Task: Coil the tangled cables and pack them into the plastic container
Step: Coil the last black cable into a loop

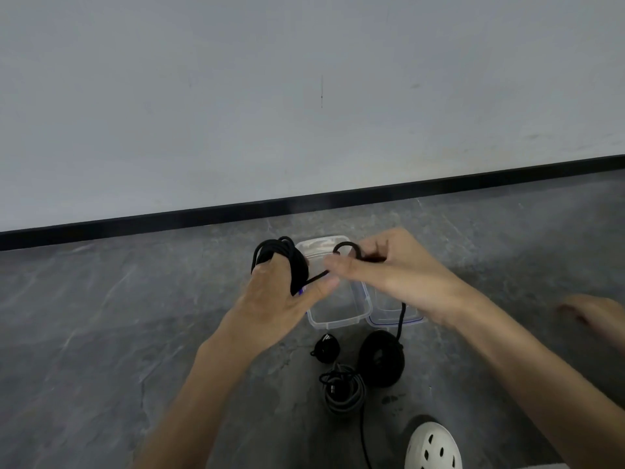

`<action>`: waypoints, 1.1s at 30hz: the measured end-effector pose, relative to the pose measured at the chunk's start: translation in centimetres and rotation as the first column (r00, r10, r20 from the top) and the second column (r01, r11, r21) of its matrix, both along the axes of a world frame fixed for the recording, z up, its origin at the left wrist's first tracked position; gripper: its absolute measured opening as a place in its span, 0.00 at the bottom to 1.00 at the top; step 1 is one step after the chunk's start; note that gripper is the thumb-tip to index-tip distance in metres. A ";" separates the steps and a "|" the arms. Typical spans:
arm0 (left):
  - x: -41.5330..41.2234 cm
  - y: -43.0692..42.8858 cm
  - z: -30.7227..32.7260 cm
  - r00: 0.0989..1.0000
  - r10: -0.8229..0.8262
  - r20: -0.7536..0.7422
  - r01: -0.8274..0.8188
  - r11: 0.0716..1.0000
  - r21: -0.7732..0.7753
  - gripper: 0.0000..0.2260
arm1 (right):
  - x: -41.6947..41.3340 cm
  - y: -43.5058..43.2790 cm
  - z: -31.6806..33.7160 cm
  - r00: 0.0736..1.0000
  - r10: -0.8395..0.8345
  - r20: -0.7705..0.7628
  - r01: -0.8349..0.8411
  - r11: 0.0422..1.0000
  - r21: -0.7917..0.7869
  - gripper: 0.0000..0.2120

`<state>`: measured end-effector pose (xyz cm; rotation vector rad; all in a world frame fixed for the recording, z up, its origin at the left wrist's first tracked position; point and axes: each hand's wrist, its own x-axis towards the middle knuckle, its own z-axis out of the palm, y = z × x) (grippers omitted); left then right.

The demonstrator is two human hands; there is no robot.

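Note:
A black cable point(291, 262) is wound in loops around the fingers of my left hand point(280, 299), which holds the coil above the floor. My right hand point(382, 269) pinches the free part of the same cable, a small loop arching over its fingers; the loose end hangs down below the wrist. Behind both hands the clear plastic container point(334, 316) stands open on the floor with its lid point(392, 316) lying beside it on the right. It looks empty, though the hands cover much of it.
On the grey floor in front of the container lie a large black coil point(382, 358), a small black bundle point(326, 348) and a grey-and-black coil point(343, 390). A white perforated shoe point(433, 446) is at bottom right. A wall with black skirting runs behind.

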<state>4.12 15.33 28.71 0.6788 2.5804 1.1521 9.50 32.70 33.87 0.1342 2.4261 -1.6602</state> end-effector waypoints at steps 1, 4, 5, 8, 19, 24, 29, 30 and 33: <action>0.0 0.0 -0.1 1.000 -0.009 0.003 0.009 0.999 -0.031 0.28 | 0.0 -0.1 -0.2 1.000 0.019 -0.022 -0.018 0.998 0.054 0.20; -0.4 0.4 -0.6 0.997 0.060 -0.038 -0.066 0.984 -0.163 0.21 | 0.0 -0.8 -0.8 0.988 0.048 -0.147 -0.003 0.957 0.292 0.18; -0.5 0.6 -0.6 0.995 0.093 -0.044 -0.100 0.975 -0.200 0.20 | 0.0 -1.0 -1.0 0.980 0.068 -0.189 0.010 0.925 0.380 0.19; -0.8 0.7 -1.1 0.987 0.151 -0.049 -0.158 0.954 -0.253 0.15 | 0.2 -1.4 -0.9 0.952 0.135 -0.274 0.052 0.812 0.581 0.23; -1.7 -1.1 -2.4 0.970 0.241 -0.044 -0.245 0.945 -0.216 0.09 | 0.7 -0.1 0.4 0.966 -0.070 -0.251 0.140 0.952 0.272 0.12; -1.2 -0.8 -2.0 0.977 0.192 -0.094 -0.205 0.967 -0.154 0.04 | 0.4 1.3 -0.9 0.971 -0.012 -0.241 0.124 0.881 0.457 0.10; -0.8 -0.6 -1.2 0.981 0.183 -0.062 -0.188 0.980 -0.067 0.09 | 0.2 1.4 -2.5 0.969 0.033 -0.245 0.111 0.826 0.553 0.11; -0.9 -0.6 -1.2 0.981 0.189 -0.032 -0.190 0.981 -0.040 0.07 | 0.2 1.2 -2.6 0.968 0.039 -0.249 0.109 0.825 0.554 0.15; -0.9 -0.4 -1.0 0.984 0.178 0.028 -0.178 0.984 0.009 0.08 | 0.0 0.7 -2.9 0.966 0.092 -0.243 0.070 0.808 0.584 0.25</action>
